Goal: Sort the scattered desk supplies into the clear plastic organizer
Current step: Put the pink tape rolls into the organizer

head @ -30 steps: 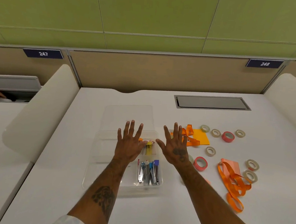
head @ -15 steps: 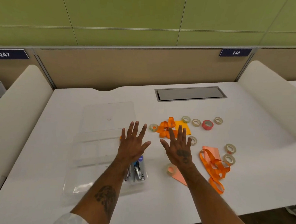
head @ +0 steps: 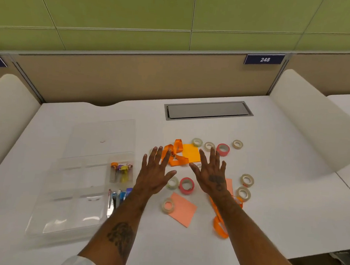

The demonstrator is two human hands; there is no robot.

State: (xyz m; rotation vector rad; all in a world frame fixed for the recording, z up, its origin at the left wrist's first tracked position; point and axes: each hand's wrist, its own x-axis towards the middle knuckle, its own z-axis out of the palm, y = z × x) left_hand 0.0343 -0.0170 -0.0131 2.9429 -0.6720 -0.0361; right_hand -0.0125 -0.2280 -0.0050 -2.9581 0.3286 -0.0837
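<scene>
The clear plastic organizer (head: 71, 204) lies at the left of the white desk, with small colourful items (head: 121, 172) and pens (head: 118, 197) in its right compartments. My left hand (head: 155, 174) and my right hand (head: 212, 173) hover flat, fingers spread, holding nothing, above scattered supplies. Under and around them lie an orange ribbon (head: 173, 154), an orange sticky note (head: 191, 152), a pink tape roll (head: 186, 185), a clear tape roll (head: 168, 205) on a salmon note (head: 183, 209), and several more tape rolls.
The organizer's clear lid (head: 102, 138) lies behind it. A grey cable hatch (head: 208, 109) is set in the desk at the back. Another orange ribbon (head: 219, 227) lies under my right forearm. White curved dividers (head: 306, 120) flank the desk.
My view has swung right, so the organizer now sits further left. Both hands have moved from above the organizer to above the scattered tape rolls and ribbons, still spread and holding nothing.
</scene>
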